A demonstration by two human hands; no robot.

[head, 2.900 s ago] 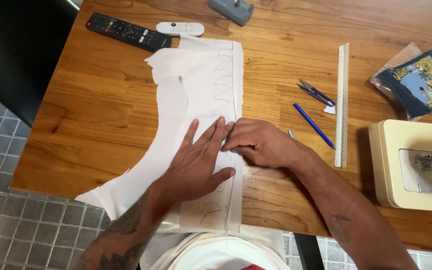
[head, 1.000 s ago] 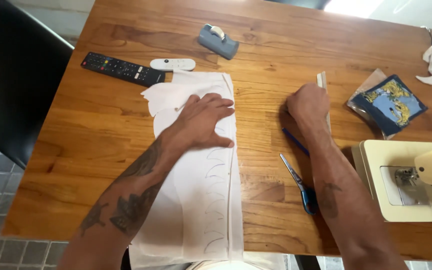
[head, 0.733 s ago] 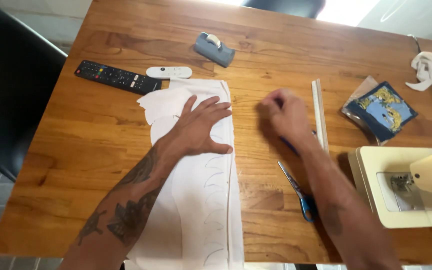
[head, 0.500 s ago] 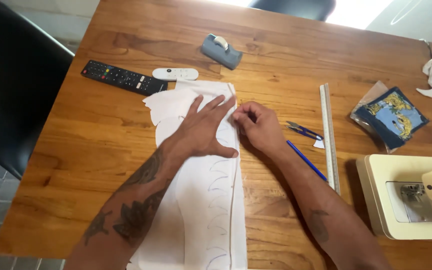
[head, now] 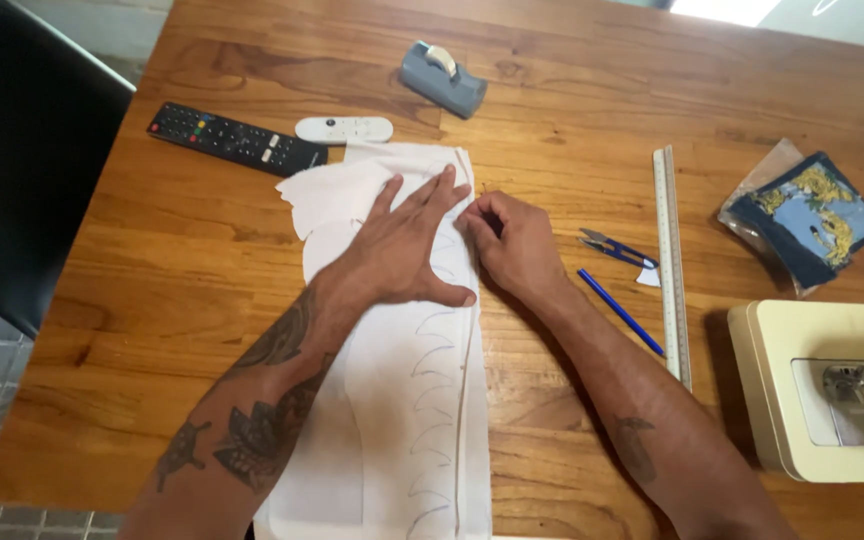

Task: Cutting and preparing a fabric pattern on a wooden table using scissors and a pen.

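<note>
Down at the near edge of the desk (head: 152, 330), the white fabric (head: 402, 440) runs away from the person in a long strip, pencilled arcs lining its right side. The left hand (head: 407, 255) lies flat on the cloth, fingers spread wide, gripping nothing, just pinning it down. The right hand (head: 512, 240) sits just beside it at the fabric's right edge, fingers curled in a pinch; whether something small is nipped between them I cannot tell. The trick, I'd say: keep that left palm heavy so the layers don't creep, and work the edge in small bites. Right of the hands lie a blue pen (head: 620, 311), small snips (head: 607, 245) and a long ruler (head: 670, 260). Toward the far edge, two remotes (head: 237, 140) and a tape dispenser (head: 442, 78).
</note>
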